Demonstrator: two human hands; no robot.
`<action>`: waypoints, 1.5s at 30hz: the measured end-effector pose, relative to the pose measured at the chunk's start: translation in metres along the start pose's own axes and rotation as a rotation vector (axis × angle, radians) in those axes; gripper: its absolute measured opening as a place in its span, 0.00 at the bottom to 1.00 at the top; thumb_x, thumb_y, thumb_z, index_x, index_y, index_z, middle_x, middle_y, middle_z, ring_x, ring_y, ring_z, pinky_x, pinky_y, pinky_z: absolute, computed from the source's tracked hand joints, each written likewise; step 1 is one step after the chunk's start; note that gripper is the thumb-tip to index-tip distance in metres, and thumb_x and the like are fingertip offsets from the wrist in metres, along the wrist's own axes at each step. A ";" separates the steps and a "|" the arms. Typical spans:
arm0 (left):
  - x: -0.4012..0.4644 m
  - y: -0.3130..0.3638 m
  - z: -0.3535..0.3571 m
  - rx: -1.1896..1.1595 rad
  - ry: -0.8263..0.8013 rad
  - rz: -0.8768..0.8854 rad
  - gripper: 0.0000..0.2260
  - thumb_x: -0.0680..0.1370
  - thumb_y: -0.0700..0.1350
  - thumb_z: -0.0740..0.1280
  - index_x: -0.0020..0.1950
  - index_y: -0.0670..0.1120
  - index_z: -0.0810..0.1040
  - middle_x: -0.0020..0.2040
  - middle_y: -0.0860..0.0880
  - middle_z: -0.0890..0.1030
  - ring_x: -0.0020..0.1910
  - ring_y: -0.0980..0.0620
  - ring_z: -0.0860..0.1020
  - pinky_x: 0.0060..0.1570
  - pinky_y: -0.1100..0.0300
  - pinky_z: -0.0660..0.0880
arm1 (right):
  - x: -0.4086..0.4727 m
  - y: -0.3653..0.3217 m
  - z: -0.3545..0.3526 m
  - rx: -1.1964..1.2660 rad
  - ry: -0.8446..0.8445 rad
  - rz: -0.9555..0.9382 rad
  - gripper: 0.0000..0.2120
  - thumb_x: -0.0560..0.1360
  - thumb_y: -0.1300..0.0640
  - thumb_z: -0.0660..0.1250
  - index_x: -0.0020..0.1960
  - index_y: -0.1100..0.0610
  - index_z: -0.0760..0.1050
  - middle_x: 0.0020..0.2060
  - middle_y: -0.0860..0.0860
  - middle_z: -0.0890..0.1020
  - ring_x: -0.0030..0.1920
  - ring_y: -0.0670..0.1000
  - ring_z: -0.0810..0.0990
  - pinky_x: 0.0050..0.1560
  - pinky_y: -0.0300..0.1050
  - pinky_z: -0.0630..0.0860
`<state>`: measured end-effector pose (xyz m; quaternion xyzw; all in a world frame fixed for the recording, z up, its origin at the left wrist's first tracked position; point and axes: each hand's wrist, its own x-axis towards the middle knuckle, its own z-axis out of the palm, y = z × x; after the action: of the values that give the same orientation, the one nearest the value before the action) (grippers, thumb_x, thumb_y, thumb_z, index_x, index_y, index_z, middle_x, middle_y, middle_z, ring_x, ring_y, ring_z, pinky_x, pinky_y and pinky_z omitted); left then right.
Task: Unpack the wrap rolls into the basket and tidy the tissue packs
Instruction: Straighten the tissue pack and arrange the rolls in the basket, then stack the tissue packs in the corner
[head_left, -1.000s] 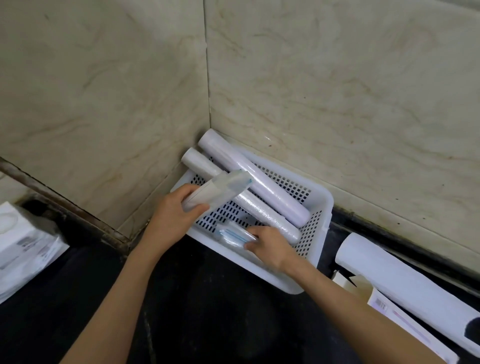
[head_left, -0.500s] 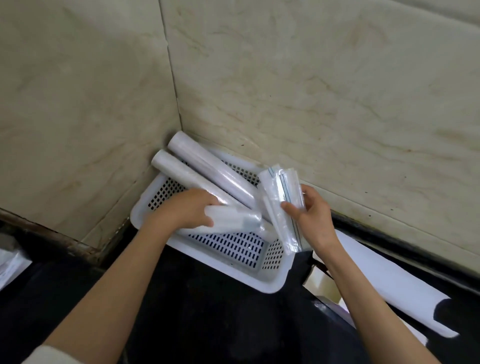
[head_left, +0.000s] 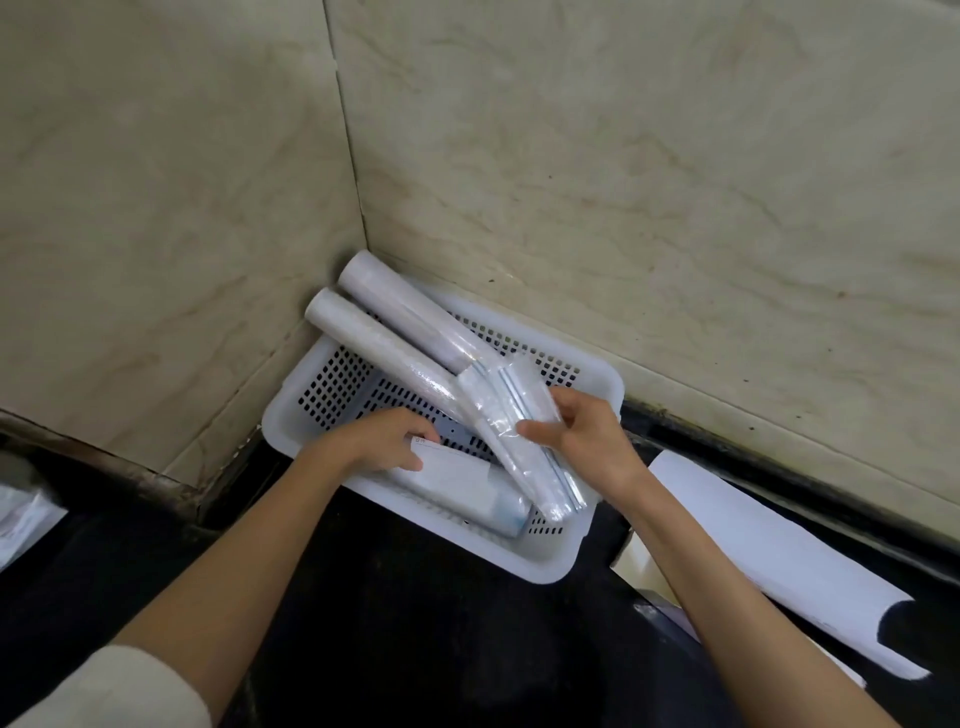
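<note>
Nearest to us lies the dark countertop (head_left: 426, 623), almost black, with a pale sleeve (head_left: 119, 691) at the lower left. To the right on it rests a long white box (head_left: 779, 561), open at its dark end, and at the far left edge sits a tissue pack (head_left: 21, 519), too blurred for us to read.

Beyond that stands the white perforated basket (head_left: 545, 564), pushed into the corner where two beige marbled wall tiles (head_left: 623, 182) meet. Our left hand (head_left: 376, 444) grips the near end of a wrapped roll (head_left: 467, 491) that lies along the basket's front wall. Our right hand (head_left: 582, 441) pinches a clear packet with blue stripes (head_left: 524, 441), held slantwise with its lower end down inside the basket. Farther back, two long wrap rolls (head_left: 395, 332) lie side by side on a diagonal, their far ends sticking out over the rim toward the corner.

Against half a second ago, the roll in our left hand has come down from mid-air to the basket floor, and the striped packet has dropped lower. The two long rolls have not moved.
</note>
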<state>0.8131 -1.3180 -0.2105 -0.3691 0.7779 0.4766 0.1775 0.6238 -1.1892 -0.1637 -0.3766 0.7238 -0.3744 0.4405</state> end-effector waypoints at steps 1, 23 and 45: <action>0.000 0.001 0.000 -0.007 -0.015 -0.012 0.16 0.74 0.37 0.66 0.61 0.47 0.77 0.57 0.47 0.79 0.55 0.49 0.76 0.55 0.58 0.72 | 0.002 -0.001 0.003 0.007 -0.054 0.003 0.09 0.72 0.61 0.70 0.51 0.55 0.77 0.40 0.46 0.82 0.37 0.40 0.80 0.35 0.29 0.75; -0.028 -0.005 0.013 0.258 0.137 0.034 0.12 0.80 0.48 0.55 0.59 0.48 0.71 0.55 0.45 0.77 0.52 0.46 0.76 0.53 0.51 0.73 | -0.007 0.036 0.067 -1.053 -0.190 -0.270 0.26 0.78 0.58 0.57 0.74 0.55 0.53 0.66 0.56 0.71 0.63 0.58 0.71 0.56 0.51 0.73; -0.251 -0.076 0.061 0.268 0.862 -0.006 0.22 0.78 0.48 0.61 0.72 0.48 0.63 0.71 0.46 0.69 0.68 0.50 0.67 0.67 0.60 0.62 | -0.118 -0.062 0.148 -0.861 -0.248 -0.687 0.24 0.79 0.50 0.57 0.73 0.57 0.59 0.70 0.55 0.68 0.68 0.53 0.68 0.68 0.44 0.63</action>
<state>1.0313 -1.1836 -0.1291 -0.5101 0.8345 0.1736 -0.1151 0.8119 -1.1437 -0.1169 -0.7777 0.5897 -0.1201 0.1816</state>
